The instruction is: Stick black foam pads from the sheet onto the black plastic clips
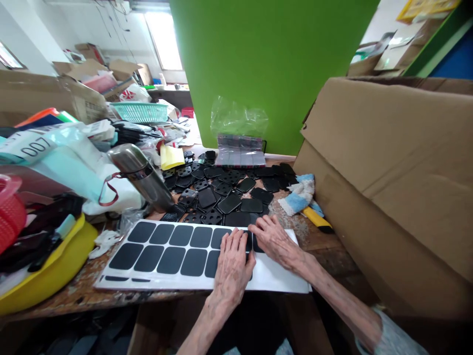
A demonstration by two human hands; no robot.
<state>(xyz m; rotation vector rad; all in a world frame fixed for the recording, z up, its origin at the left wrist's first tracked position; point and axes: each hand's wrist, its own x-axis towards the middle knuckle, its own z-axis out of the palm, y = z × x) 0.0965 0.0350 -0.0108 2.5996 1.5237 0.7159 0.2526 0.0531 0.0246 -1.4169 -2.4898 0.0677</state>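
A white sheet [273, 273] with rows of black rounded-square pads [148, 258] lies along the table's front edge. My left hand [233, 264] rests flat on its right half, fingers stretched forward over some of the pads. Just to the right, my right hand [273, 239] bends its fingers down at the sheet's far edge, next to a black pad. Its thumb and whatever is between its fingertips are hidden. Beyond the sheet spreads a heap of loose black plates [229, 203], some with holes.
A steel thermos [142, 177] leans at the left, near a yellow basin [55, 268] and bagged goods. A large cardboard box [388, 162] borders the right side, beside a blue-white cloth [299, 195] and a yellow-handled tool [317, 220]. A green panel [269, 64] stands behind.
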